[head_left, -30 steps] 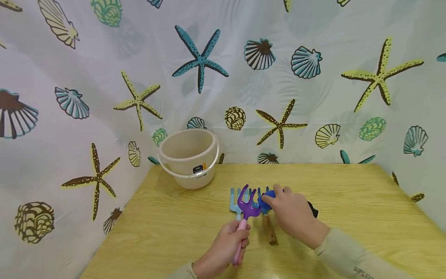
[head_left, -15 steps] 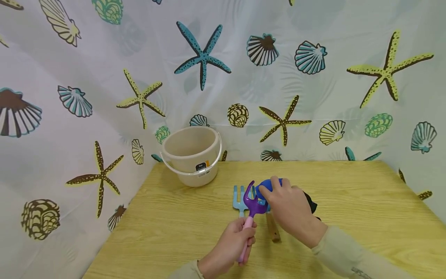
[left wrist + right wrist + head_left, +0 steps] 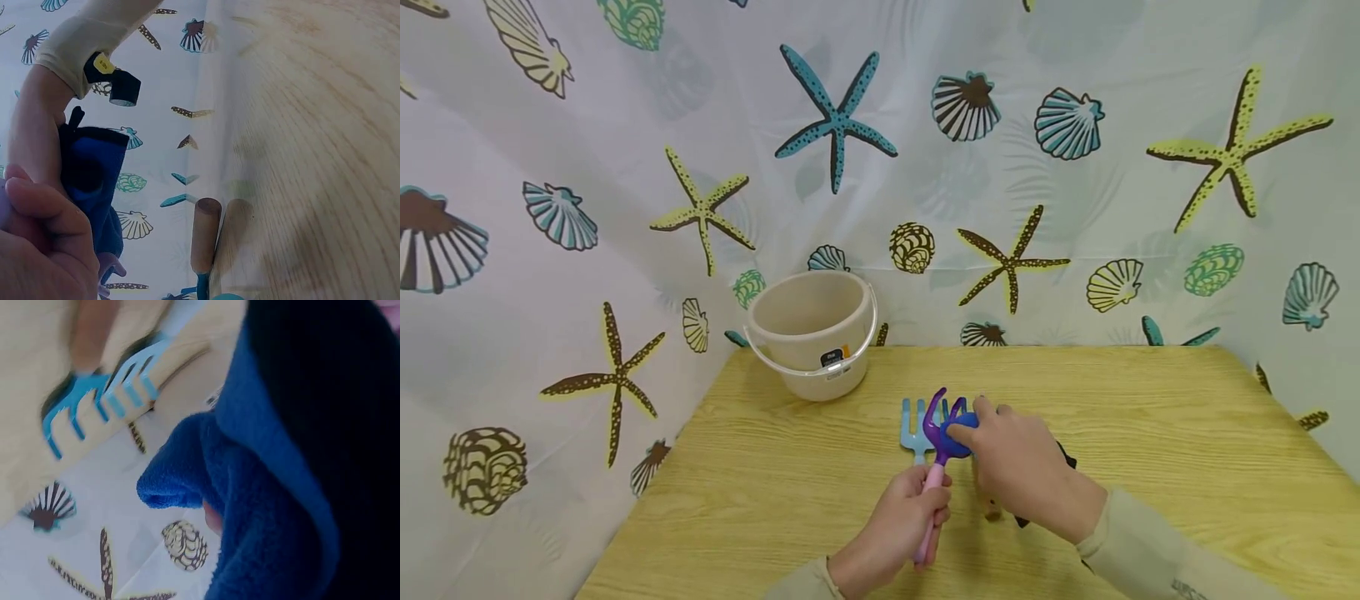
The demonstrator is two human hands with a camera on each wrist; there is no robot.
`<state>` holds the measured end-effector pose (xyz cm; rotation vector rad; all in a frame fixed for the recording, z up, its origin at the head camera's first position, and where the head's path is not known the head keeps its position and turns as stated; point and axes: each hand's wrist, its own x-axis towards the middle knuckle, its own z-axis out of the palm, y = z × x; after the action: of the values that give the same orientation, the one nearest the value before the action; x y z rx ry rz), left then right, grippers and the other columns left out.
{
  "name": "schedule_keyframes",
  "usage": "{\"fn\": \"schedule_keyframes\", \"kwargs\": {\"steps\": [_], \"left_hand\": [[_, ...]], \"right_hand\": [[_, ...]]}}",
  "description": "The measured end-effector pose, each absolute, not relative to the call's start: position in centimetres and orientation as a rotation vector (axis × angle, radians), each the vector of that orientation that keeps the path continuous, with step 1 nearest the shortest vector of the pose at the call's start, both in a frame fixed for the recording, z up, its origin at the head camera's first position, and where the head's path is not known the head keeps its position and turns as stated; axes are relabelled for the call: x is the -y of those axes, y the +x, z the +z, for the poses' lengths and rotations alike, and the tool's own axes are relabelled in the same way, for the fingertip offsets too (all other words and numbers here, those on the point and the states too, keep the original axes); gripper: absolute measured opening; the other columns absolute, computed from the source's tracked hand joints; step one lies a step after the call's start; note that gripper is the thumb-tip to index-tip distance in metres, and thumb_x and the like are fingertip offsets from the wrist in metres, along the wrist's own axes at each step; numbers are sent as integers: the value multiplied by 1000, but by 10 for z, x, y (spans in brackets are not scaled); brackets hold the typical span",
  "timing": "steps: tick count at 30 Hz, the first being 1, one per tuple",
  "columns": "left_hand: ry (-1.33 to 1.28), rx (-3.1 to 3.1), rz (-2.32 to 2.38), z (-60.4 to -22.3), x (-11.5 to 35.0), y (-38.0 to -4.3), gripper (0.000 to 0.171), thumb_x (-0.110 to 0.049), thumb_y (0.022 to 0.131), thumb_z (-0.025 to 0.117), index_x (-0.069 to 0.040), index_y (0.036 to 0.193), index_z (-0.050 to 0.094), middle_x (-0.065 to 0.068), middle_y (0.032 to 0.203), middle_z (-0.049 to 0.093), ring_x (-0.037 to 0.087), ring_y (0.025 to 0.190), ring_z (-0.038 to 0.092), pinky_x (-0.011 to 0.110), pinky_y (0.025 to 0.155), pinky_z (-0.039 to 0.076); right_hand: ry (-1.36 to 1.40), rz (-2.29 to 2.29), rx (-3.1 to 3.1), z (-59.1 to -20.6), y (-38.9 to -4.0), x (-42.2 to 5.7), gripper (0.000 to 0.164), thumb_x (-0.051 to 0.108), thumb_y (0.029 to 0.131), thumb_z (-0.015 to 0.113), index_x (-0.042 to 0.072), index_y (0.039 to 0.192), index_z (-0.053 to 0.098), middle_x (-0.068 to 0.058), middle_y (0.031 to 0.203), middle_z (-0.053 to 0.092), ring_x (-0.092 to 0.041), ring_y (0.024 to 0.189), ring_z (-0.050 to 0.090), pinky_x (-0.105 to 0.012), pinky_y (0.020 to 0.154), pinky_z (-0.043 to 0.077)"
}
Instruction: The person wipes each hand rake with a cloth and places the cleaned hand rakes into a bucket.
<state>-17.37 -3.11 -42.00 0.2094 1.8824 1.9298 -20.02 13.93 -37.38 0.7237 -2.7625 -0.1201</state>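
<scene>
In the head view my left hand (image 3: pixel 891 521) grips the pink handle of a purple hand fork (image 3: pixel 935 473), tines pointing up and away. My right hand (image 3: pixel 1026 467) holds a blue cloth (image 3: pixel 957 437) against the fork's purple head, covering part of it. Seen from the right wrist, the cloth (image 3: pixel 262 506) is fuzzy, with a wide black part. Behind the purple fork lies a light blue fork (image 3: pixel 915 440) on the table. A teal fork with a wooden handle (image 3: pixel 206 234) lies beside it, mostly hidden by my right hand in the head view.
A cream bucket (image 3: pixel 831 383) with its bail handle lowered in front stands at the back left of the wooden table (image 3: pixel 737 492). A sheet (image 3: pixel 865 225) printed with starfish and shells hangs around the table's back and sides.
My right hand and the blue cloth have moved down and left onto the purple head, after lifting slightly behind it. The left hand has shifted slightly right in view, still gripping the fork.
</scene>
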Motion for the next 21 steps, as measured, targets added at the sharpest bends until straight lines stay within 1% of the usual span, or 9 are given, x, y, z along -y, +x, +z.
{"fn": "schedule_keyframes", "kwargs": {"steps": [5,7,9,14,18,21], "left_hand": [[243,-1902,1930,-421,30,-174,20,-11,94,50,2,109,48,3,67,49,12,32,41,19,24,33],[244,-1910,1922,-421,29,-174,18,-11,94,49,1,108,49,2,67,49,11,32,40,18,24,33],[252,-1914,1903,-422,29,-173,16,-10,94,48,1,106,49,2,67,49,11,33,39,18,25,33],[325,-1912,1837,-423,25,-171,15,-9,94,47,1,104,51,1,66,48,11,34,37,19,29,32],[343,-1921,1803,-423,25,-169,15,-11,95,47,0,105,51,0,66,49,12,32,37,20,27,32],[337,-1927,1801,-423,24,-169,14,-10,94,47,-2,104,51,0,65,49,12,32,38,20,26,32]], "right_hand": [[772,-103,2743,-374,-193,-135,46,14,70,73,28,114,69,-21,118,59,-33,84,60,-29,32,46],[756,-106,2721,-375,-194,-134,46,13,70,72,28,114,69,-20,118,59,-33,85,60,-27,30,44],[731,-101,2720,-376,-196,-134,47,13,70,73,27,115,68,-19,119,58,-33,87,59,-29,31,45],[684,-99,2631,-376,-205,-134,45,19,67,79,23,111,68,-17,105,58,-32,78,58,-37,36,52],[646,-140,2580,-376,-212,-133,37,20,72,77,19,108,70,-17,95,58,-28,66,56,-33,31,48],[643,-161,2572,-375,-214,-133,34,20,73,75,18,106,71,-17,90,58,-27,60,54,-31,29,46]]}}
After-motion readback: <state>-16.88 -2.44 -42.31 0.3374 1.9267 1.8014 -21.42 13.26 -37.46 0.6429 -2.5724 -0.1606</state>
